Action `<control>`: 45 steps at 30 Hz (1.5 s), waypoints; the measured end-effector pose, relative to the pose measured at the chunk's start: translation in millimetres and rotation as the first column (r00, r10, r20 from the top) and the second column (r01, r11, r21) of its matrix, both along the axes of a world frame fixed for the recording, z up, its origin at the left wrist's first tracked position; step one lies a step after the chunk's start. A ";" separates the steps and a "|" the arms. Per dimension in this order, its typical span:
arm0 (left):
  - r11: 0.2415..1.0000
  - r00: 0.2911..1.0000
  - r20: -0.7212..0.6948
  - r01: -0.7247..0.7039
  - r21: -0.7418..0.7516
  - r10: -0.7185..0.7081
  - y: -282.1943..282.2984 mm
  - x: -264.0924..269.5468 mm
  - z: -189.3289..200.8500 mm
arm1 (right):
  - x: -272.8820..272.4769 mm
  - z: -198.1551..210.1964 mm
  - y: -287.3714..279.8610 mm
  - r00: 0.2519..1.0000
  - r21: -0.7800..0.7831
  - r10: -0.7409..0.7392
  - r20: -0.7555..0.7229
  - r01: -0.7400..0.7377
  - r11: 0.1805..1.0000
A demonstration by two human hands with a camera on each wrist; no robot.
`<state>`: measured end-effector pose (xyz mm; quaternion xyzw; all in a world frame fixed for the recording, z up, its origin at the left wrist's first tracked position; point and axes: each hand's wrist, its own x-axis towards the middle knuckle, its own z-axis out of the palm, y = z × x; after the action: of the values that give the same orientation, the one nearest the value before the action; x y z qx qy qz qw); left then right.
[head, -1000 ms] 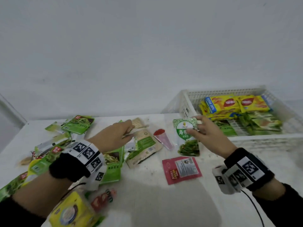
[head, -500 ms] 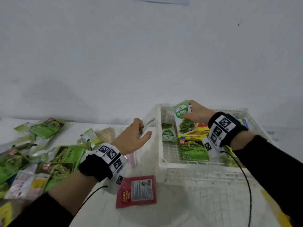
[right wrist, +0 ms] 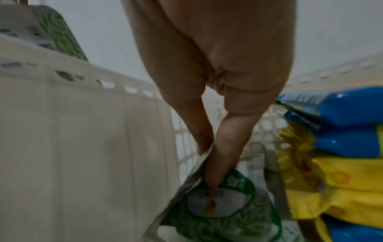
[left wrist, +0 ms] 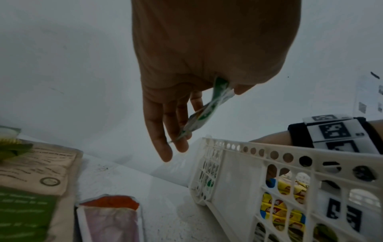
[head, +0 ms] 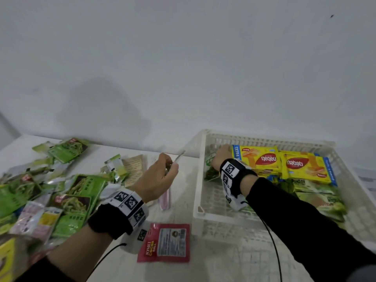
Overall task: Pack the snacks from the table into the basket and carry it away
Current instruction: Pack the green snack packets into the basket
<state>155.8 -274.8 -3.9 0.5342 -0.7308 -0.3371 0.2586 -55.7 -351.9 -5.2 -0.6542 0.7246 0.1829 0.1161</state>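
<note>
— White wall behind, white desk (head: 114,151) below, and a white plastic basket (head: 198,180) standing on it. What's in the basket?

— Yellow wafer packs (head: 257,159) with blue ends, stacked against the basket's far wall, and green packets beyond them toward its right side. The right hand (head: 220,157) is down inside, near the basket's left wall, beside the yellow packs.

— Is that hand's grip on anything?

— Yes. In the right wrist view, thumb and fingers pinch the top edge of a green pouch (right wrist: 223,212) with a white round label; the pouch hangs low inside the basket, close to the left wall. The print is too blurred to read.

— And the left hand?

— The left hand (head: 156,178) is raised over the desk, just left of the basket. Its grip is clamped on a thin green-and-white sachet (left wrist: 205,114), seen edge-on, so its face cannot be made out.

— What remains on the desk?

— A red packet (head: 164,243) lies flat near the basket's front left corner. A pinkish clear pouch (head: 164,198) sits partly under the left hand. Farther left of the basket is a heap of green packets (head: 75,192), smeared and cut off by the picture's edge. A tan packet (head: 135,167) lies behind the left hand, half covered.
</note>
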 end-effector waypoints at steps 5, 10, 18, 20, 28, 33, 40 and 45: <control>0.999 0.999 0.037 0.024 -0.030 -0.023 -8.4 -10.6 5.0 | -5.5 23.4 11.8 0.975 -0.073 -0.075 0.207 0.092 0.993; 0.993 0.988 0.129 0.093 -0.076 -0.083 -26.0 -42.1 53.1 | -48.0 63.4 44.8 0.891 -0.155 -0.056 0.451 0.139 0.978; 0.964 0.926 0.362 0.182 -0.193 -0.102 -46.5 -136.3 128.7 | -122.4 70.3 145.4 0.867 -0.127 0.038 0.497 0.030 0.991; 0.973 0.922 0.379 0.160 -0.168 -0.086 -47.4 -161.4 122.4 | -133.9 58.7 166.3 0.837 -0.119 0.070 0.543 -0.007 0.993; 0.997 0.939 0.342 -0.034 0.063 0.011 -61.4 -192.3 32.3 | -161.5 20.0 227.6 0.625 -0.222 0.124 0.770 0.080 0.972; 0.988 0.894 0.445 -0.107 0.110 0.048 -77.8 -195.0 2.6 | -170.3 3.7 234.3 0.601 -0.294 0.173 0.780 0.108 0.950; 0.982 0.822 0.564 -0.163 0.091 0.084 -101.1 -192.8 -35.6 | -173.5 0.4 228.9 0.611 -0.347 0.220 0.761 0.097 0.933; 0.979 0.770 0.638 -0.108 0.175 -0.030 -89.2 -196.3 -15.8 | -175.5 -2.2 226.2 0.619 -0.343 0.229 0.751 0.070 0.937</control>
<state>-40.5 -363.9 -19.6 0.6552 -0.7258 -0.2028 -0.0529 -231.2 -125.7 -7.4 -0.7098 0.5914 -0.2418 0.2964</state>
